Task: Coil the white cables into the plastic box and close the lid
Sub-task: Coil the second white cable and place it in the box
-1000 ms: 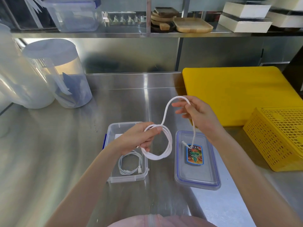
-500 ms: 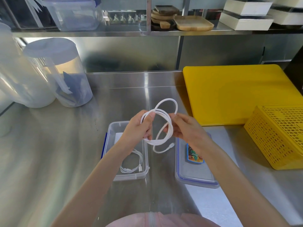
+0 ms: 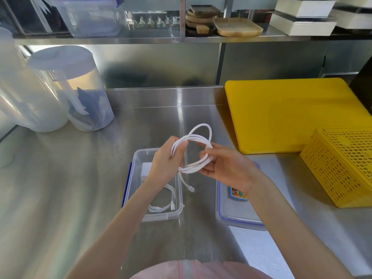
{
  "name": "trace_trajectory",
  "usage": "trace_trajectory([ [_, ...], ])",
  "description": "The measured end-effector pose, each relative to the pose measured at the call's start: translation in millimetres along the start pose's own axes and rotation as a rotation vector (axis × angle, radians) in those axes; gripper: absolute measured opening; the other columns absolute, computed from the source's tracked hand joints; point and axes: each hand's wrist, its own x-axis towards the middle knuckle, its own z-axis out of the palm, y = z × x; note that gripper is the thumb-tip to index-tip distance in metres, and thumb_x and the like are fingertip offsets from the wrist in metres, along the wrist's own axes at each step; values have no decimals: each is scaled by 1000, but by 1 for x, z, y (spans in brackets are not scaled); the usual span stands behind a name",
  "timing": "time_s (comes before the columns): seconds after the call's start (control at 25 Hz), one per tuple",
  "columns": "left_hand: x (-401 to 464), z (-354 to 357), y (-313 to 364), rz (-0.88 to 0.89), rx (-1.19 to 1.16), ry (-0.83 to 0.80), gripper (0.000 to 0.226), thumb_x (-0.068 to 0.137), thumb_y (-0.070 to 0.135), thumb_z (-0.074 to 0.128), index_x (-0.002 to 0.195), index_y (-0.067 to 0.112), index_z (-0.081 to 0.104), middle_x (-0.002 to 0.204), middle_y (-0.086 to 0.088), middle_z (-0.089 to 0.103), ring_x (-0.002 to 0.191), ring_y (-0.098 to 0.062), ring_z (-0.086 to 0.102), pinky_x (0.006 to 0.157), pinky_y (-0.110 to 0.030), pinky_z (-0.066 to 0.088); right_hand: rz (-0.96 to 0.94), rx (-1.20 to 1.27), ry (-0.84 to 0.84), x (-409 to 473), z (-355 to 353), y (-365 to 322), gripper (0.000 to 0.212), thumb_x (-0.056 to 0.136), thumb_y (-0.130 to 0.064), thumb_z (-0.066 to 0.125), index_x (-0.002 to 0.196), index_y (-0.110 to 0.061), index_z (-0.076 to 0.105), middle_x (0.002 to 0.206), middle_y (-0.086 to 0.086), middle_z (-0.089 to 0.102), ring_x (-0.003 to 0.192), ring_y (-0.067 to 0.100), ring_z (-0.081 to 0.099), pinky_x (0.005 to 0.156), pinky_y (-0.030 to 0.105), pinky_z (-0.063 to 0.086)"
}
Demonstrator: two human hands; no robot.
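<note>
A white cable point(image 3: 201, 135) is wound into several loops in the air above the steel counter. My left hand point(image 3: 167, 162) grips the left side of the coil, my right hand point(image 3: 225, 168) pinches its right side. One plug end point(image 3: 190, 188) dangles below. Under my left hand sits the clear plastic box point(image 3: 159, 215) without its lid; a second coiled white cable point(image 3: 163, 206) and a white block point(image 3: 146, 170) lie inside. The clear lid point(image 3: 237, 216) with a blue seal and a colourful sticker lies flat to the right of the box, partly hidden by my right wrist.
A yellow cutting board point(image 3: 291, 117) lies at the back right and a yellow mesh basket point(image 3: 346, 166) at the right edge. Two tall clear canisters point(image 3: 74, 93) stand at the back left. A shelf above holds wooden trays point(image 3: 237, 27) and containers.
The long loop my right hand held out has been gathered into the coil. Both hands have come together and now hold a tighter multi-loop coil, with only a short end hanging.
</note>
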Motion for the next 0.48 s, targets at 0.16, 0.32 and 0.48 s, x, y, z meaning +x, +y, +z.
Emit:
trace_trajectory([
  [0.16, 4, -2, 0, 77, 136, 10, 21, 93, 31, 45, 74, 21, 46, 63, -2, 55, 52, -11, 49, 51, -10, 38, 42, 100, -16, 0, -1, 2, 25, 75, -13, 59, 100, -14, 59, 53, -1, 50, 54, 9, 51, 77, 29, 46],
  [0.32, 5, -4, 1, 181, 188, 55, 16, 92, 29, 47, 79, 19, 47, 62, -6, 55, 49, -13, 46, 52, -9, 38, -108, -309, 130, 3, 3, 8, 30, 80, 1, 60, 101, -20, 60, 58, -4, 47, 62, 10, 53, 71, 22, 55],
  [0.48, 4, -6, 0, 158, 190, 118, 16, 92, 27, 48, 78, 18, 47, 53, 8, 45, 47, -11, 43, 50, -7, 37, -181, -592, 327, 2, 0, 14, 35, 80, -2, 60, 110, -19, 58, 84, -6, 62, 79, 9, 64, 68, 15, 54],
])
